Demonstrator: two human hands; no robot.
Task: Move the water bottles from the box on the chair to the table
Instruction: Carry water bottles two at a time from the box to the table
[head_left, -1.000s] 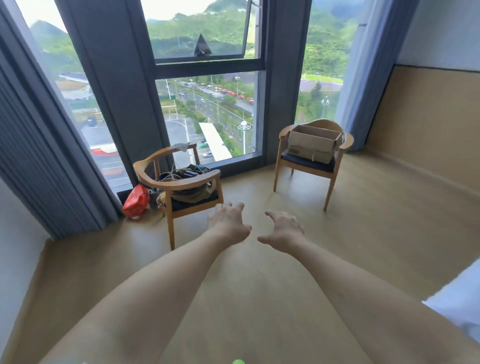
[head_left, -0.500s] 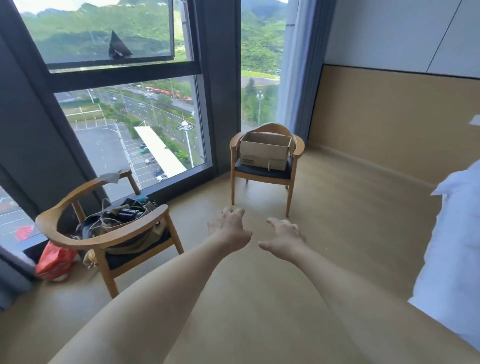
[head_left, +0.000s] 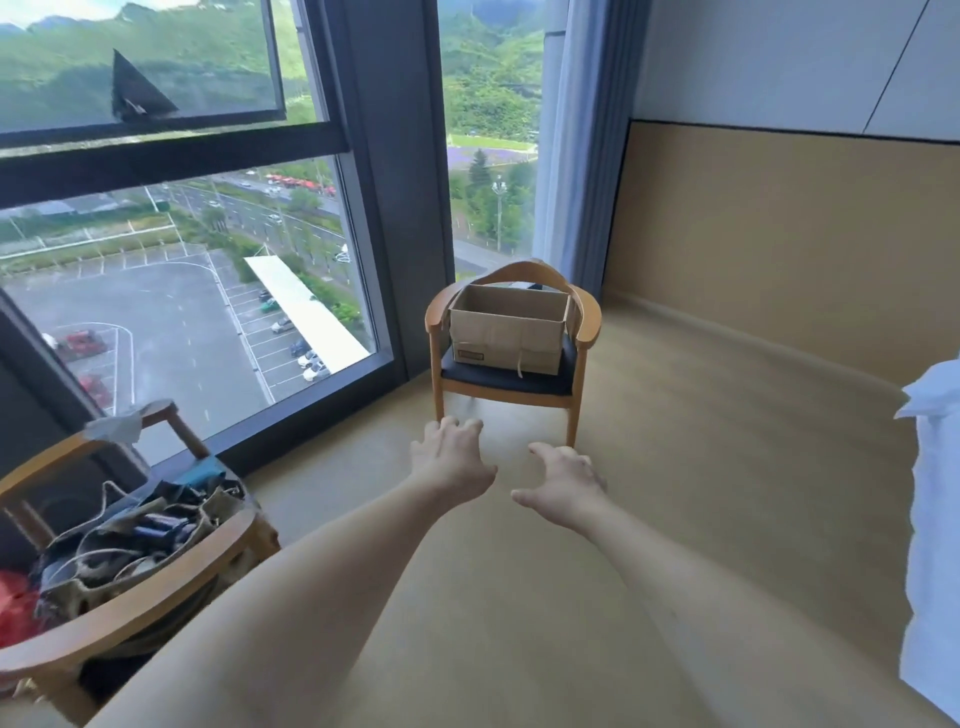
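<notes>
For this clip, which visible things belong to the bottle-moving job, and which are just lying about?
Job:
cardboard box
far chair holding it
left hand and right hand, both empty
No bottles or table visible.

Lying about:
near chair piled with bags
white bedding

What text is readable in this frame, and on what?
No text can be read.
Box: a small dark label at its lower left front, too blurred to read.
Nothing else shows lettering; cars and buildings outside the window are too small to tell.
</notes>
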